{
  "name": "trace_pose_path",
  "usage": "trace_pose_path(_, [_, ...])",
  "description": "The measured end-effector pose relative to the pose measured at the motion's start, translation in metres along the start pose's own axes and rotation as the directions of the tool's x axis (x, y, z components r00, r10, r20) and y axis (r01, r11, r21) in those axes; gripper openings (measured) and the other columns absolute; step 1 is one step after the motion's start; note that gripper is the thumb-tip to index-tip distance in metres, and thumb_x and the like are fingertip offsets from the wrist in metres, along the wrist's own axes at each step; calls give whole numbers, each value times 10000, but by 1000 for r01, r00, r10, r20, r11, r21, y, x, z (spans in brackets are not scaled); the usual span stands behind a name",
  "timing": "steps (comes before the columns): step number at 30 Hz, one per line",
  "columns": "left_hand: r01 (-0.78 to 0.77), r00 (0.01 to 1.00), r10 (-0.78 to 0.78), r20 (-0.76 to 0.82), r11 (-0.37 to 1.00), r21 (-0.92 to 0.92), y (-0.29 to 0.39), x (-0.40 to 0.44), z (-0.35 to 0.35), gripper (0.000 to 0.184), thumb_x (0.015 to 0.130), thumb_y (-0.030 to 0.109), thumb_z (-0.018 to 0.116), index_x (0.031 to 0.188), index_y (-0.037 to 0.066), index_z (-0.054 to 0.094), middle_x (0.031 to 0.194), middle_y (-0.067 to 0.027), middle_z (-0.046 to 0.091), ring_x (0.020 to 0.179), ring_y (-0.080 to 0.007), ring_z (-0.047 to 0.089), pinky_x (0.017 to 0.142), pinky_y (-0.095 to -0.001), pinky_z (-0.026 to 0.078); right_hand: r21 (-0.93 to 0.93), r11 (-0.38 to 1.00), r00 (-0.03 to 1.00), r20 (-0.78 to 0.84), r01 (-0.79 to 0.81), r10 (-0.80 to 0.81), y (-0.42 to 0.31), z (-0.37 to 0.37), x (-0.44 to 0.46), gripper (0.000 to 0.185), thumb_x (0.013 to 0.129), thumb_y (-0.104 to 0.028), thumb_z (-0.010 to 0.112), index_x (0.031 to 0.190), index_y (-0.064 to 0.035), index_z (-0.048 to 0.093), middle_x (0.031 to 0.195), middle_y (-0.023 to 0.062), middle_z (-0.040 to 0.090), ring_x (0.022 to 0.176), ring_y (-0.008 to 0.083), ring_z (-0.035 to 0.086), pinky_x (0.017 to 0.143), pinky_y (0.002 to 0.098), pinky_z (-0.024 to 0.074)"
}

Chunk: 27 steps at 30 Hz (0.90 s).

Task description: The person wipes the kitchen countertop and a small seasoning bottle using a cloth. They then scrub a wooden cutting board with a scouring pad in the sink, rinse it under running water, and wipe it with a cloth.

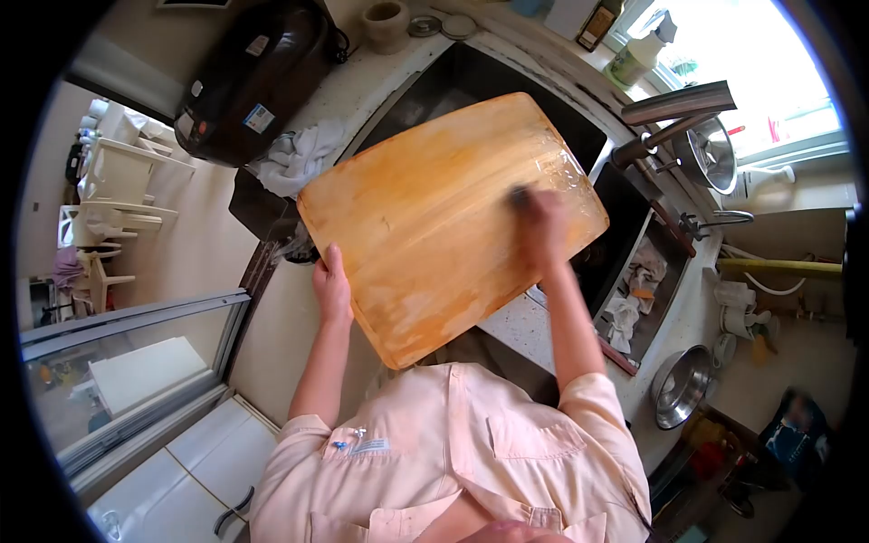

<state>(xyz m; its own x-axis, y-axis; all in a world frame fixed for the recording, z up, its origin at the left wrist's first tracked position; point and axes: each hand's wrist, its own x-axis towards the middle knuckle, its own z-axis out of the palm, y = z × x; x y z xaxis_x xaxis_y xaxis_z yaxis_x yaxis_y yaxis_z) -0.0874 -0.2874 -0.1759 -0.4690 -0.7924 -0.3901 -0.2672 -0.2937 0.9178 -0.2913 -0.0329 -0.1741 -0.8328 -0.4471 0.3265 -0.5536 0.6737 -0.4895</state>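
Wet wooden board (425,226) over sink (462,72), dark scrubber (520,197) atop

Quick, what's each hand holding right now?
Left hand: holding the board by its edge.
Right hand: holding a small dark thing, too blurred to name.

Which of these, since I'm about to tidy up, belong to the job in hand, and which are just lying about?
Seemingly in the job:
wooden cutting board, its edge held by the left hand
dark scrubber-like item, blurred, in the right hand
sink, partly under the board

Seemingly just lying about:
white cloth
spray bottle
dark countertop appliance
steel bowl, lower right
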Motion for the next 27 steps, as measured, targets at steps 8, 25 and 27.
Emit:
trace_pose_path(8, [-149, 986, 147, 75, 989, 16, 49, -4, 11, 370, 897, 253, 488, 1085, -65, 477, 1041, -87, 554, 922, -136, 518, 802, -261, 410, 107, 965, 967, -116, 240, -228, -94, 8, 17, 170, 723, -50, 516, 876, -71, 586, 777, 123, 541, 743, 304, 510, 637, 387, 416])
trace_pose_path(25, [-187, 975, 177, 132, 980, 64, 58, -6, 4, 352, 901, 261, 475, 1057, -54, 494, 1018, -94, 571, 874, -152, 554, 753, -261, 447, -95, 865, 837, -324, -493, 442, 102, -15, 25, 198, 767, -79, 540, 958, -112, 579, 882, 157, 507, 860, 345, 509, 724, 408, 451])
trace_pose_path(27, [-224, 965, 218, 144, 974, 30, 64, -11, 10, 338, 902, 254, 471, 1041, -54, 486, 1007, -101, 565, 871, -155, 547, 757, -263, 441, -144, 789, 789, -285, -597, 544, 140, -35, 8, 268, 762, -146, 582, 1030, -128, 567, 954, 157, 514, 900, 346, 505, 766, 409, 454])
